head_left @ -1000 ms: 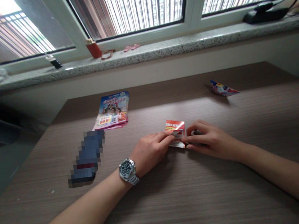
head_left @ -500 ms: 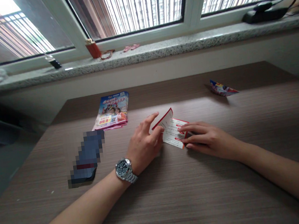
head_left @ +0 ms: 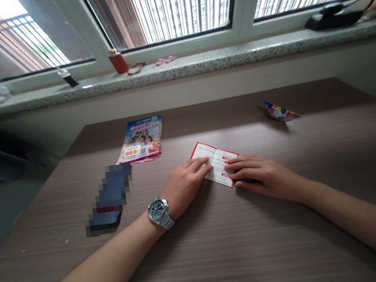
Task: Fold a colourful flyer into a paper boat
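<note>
Two hands: the left hand (head_left: pixel 187 189) and the right hand (head_left: pixel 263 178) are lying palm down on the bench (head_left: pixel 222 255), close together and facing each other.
Left hand state: its fingers (head_left: pixel 200 167) are resting nearly flat on the leaflet's left part, pressing rather than gripping.
Right hand state: its fingers (head_left: pixel 242 166) are reaching over the leaflet's right edge; the thumb is hidden, so I cannot tell whether it is pinching.
Leaflet: a red-edged white leaflet (head_left: pixel 217 167) is lying open between the hands, touching both, its printed inner pages facing up.
Left wrist: a steel wristwatch (head_left: pixel 158 207) is sitting on it.
Beyond the left hand: a colourful brochure (head_left: pixel 139 140) is lying on the bench, and a pixelated dark object (head_left: pixel 109 198) is lying nearer, just outward of the hand.
Beyond the right hand: a folded paper boat (head_left: pixel 282 111) is lying on its side, well apart from the hand.
Far ahead: a granite window sill (head_left: pixel 179 72) is running along the wall, carrying a red cylinder (head_left: pixel 118 62) and a black bag (head_left: pixel 334 19).
</note>
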Demonstrator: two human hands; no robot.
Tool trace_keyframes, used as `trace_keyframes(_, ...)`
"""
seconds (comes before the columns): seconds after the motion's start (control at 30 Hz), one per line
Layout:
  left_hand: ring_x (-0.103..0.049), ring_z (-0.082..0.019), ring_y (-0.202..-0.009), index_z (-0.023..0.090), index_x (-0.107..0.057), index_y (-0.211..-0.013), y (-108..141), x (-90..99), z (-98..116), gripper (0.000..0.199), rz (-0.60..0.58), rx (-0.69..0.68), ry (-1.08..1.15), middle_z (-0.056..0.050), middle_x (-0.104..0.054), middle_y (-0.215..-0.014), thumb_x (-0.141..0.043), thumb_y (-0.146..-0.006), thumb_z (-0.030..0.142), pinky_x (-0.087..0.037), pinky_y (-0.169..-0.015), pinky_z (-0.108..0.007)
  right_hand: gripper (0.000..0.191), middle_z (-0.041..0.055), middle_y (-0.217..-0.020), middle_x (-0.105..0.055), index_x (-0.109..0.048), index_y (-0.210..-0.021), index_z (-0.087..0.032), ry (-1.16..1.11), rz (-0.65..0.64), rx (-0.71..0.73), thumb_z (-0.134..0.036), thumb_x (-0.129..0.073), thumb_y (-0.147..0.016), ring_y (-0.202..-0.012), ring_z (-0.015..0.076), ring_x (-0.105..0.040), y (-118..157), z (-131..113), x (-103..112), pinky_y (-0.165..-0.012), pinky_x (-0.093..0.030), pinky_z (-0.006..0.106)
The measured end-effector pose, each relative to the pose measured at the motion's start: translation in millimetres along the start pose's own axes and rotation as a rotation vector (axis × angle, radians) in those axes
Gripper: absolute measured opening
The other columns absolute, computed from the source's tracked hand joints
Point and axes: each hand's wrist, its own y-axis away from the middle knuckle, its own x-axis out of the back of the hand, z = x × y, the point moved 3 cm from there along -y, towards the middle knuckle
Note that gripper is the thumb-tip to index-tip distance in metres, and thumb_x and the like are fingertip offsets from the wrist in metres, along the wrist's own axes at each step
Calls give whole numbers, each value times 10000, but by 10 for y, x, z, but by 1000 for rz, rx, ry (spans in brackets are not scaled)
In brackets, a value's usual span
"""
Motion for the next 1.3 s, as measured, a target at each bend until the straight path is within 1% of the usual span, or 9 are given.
trace_keyframes(0.07,-629,-217,-1151,212,-620,-1218,5,6,21,299,-12,12,17,-64,-636,-1327,-535,-946,123,-545,-982,-390,242,73,-1268,-708,-699,-1153,-265,-7,2,-4,-225,-660,-918,-1194,248,-653,-5,-1,-1,-1061,-505,476)
trace_keyframes(0.13,-637,-226,-1143,218,-626,-1219,7,22,44,269,-8,26,29,-66,-644,-1314,-562,-957,228,-550,-970,-398,246,79,-1269,-707,-693,-1161,-259,-3,1,-8,-235,-660,-919,-1194,250,-652,-9,-4,1,-1062,-503,477)
trace_keyframes(0.23,-636,-240,-1155,229,-630,-1230,7,42,64,345,17,35,37,-72,-650,-1306,-629,-930,400,-553,-959,-399,295,85,-1274,-702,-676,-1210,-261,0,1,-19,-251,-667,-916,-1199,254,-647,-11,-7,9,-1062,-504,476)
trace_keyframes(0.3,-640,-237,-1149,228,-632,-1234,7,41,63,385,29,34,35,-73,-658,-1295,-656,-911,436,-558,-944,-386,335,88,-1283,-695,-664,-1242,-269,-6,8,-24,-261,-678,-907,-1206,258,-642,-10,-5,16,-1057,-508,473)
trace_keyframes(0.67,-653,-220,-1110,241,-654,-1205,-5,40,59,304,19,25,14,-50,-676,-1262,-585,-968,418,-573,-896,-365,411,90,-1343,-655,-620,-1312,-279,63,15,19,-271,-681,-906,-1284,267,-576,-14,3,25,-1122,-429,530)
trace_keyframes(0.87,-649,-210,-1078,264,-674,-1180,3,25,61,267,43,2,5,-59,-664,-1254,-557,-986,406,-560,-899,-374,313,70,-1290,-690,-659,-1242,-290,56,36,21,-215,-622,-940,-1245,249,-609,-32,2,36,-1123,-427,534)
trace_keyframes(1.0,-612,-236,-1117,260,-656,-1224,6,15,94,290,12,-23,23,-91,-634,-1274,-542,-992,390,-535,-945,-420,239,70,-1282,-689,-671,-1169,-275,19,38,7,-196,-571,-967,-1235,242,-610,-21,3,33,-1121,-428,532)
trace_keyframes(1.17,-560,-277,-1184,260,-599,-1325,16,1,155,377,-53,-43,36,-117,-580,-1339,-518,-996,425,-507,-988,-475,189,84,-1170,-714,-648,-1107,-239,-76,50,-72,-177,-515,-987,-1114,219,-659,-12,0,42,-960,-543,403)
trace_keyframes(1.3,-532,-286,-1237,255,-549,-1388,22,-16,203,443,-105,-73,53,-109,-538,-1415,-506,-997,457,-489,-1027,-478,172,89,-1088,-718,-638,-1115,-238,-57,79,-140,-207,-532,-983,-1024,229,-669,-18,16,42,-890,-551,393)
